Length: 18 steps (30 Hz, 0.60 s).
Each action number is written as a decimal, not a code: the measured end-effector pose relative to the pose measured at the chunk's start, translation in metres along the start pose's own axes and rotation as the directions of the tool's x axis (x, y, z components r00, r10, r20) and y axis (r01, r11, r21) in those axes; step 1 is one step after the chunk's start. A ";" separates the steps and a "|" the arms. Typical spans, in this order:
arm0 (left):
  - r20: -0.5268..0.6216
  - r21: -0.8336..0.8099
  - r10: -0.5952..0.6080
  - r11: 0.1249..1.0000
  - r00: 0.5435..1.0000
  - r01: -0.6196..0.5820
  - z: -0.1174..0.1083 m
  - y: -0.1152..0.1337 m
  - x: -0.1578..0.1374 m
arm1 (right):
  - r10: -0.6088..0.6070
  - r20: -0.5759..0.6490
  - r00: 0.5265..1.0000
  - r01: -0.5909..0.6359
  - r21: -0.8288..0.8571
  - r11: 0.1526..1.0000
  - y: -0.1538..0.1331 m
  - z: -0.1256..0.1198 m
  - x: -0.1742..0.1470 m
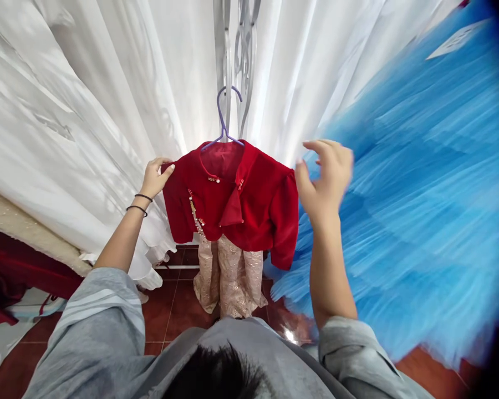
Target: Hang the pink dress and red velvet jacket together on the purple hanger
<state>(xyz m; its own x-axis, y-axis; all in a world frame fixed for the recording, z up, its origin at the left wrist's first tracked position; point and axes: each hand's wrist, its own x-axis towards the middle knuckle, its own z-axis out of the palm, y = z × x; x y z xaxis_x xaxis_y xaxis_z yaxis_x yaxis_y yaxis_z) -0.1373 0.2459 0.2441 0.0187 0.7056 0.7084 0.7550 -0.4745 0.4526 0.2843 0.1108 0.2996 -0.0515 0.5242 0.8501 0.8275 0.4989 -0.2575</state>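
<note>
A short red velvet jacket (255,199) hangs in front of me on a purple hanger (221,111), its front flap folded open near the collar. Beaded trim and small fastenings run down the open front edge. My left hand (157,176) pinches the jacket's shoulder at the left, thumb in front and fingers behind. Off the opposite shoulder, my right hand (326,177) is raised with its fingers curved and apart, holding nothing. A pale pink-gold patterned skirt (239,277) hangs below the jacket.
A grey metal scrollwork stand (228,61) rises behind the hanger. White curtains (120,83) hang at the back, and a full blue tulle dress (419,194) fills the right side. Dark red fabric (33,257) lies at the left. The floor (172,310) is red tile.
</note>
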 end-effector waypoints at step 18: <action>-0.028 -0.036 -0.064 0.997 0.998 0.063 -0.021 0.058 -0.048 | 0.176 0.169 0.970 -0.184 0.036 0.982 0.069 0.111 0.033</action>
<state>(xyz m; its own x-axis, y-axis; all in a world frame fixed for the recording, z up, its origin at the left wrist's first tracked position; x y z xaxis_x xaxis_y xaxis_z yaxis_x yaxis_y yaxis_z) -0.1080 0.1737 0.2477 -0.0478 0.7197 0.6927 0.7303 -0.4479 0.5158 0.2776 0.2386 0.2592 0.0009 0.7130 0.7012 0.8024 0.4179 -0.4261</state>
